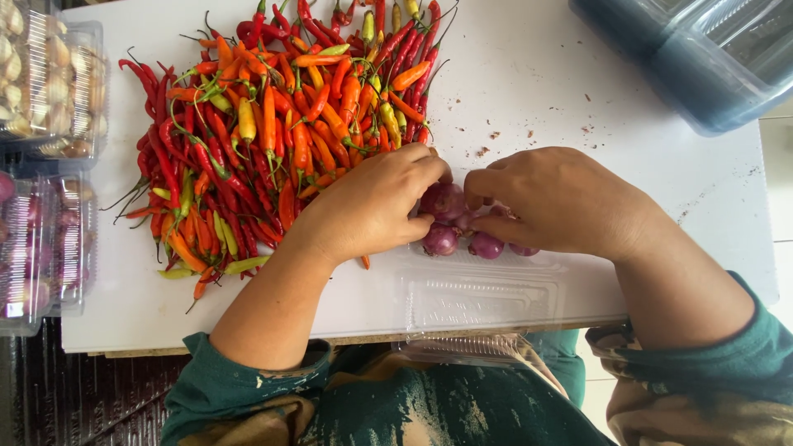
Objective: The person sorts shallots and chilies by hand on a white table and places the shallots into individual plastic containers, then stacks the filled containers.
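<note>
Two bare hands meet over a small cluster of purple shallots (pixel 462 231) on a white board (pixel 578 99); the left hand (pixel 372 206) is cupped, fingers curled down onto the topmost shallot, thumb tucked under against a lower one; the right hand (pixel 553 202) is likewise curled, fingertips turned inward toward the same shallot; whether either hand has a bulb firmly pinched cannot be told, as the fingers hide the contact. The shallots lie directly beneath and between the two sets of fingertips; three show below the knuckles, one sits between the thumbs. Just under the hands, toward the person, lies an open clear plastic clamshell tray (pixel 483 297), its far edge touching the shallots. Beyond and outward of the left hand spreads a large heap of red, orange and green chillies (pixel 273 132), its near edge touching that hand's knuckles. Well outward of the left hand stand closed clear packs of garlic (pixel 54 83) and shallots (pixel 41 248); well beyond the right hand rests a stack of clear containers (pixel 694 58); dark green sleeves (pixel 248 388) cover both forearms.
</note>
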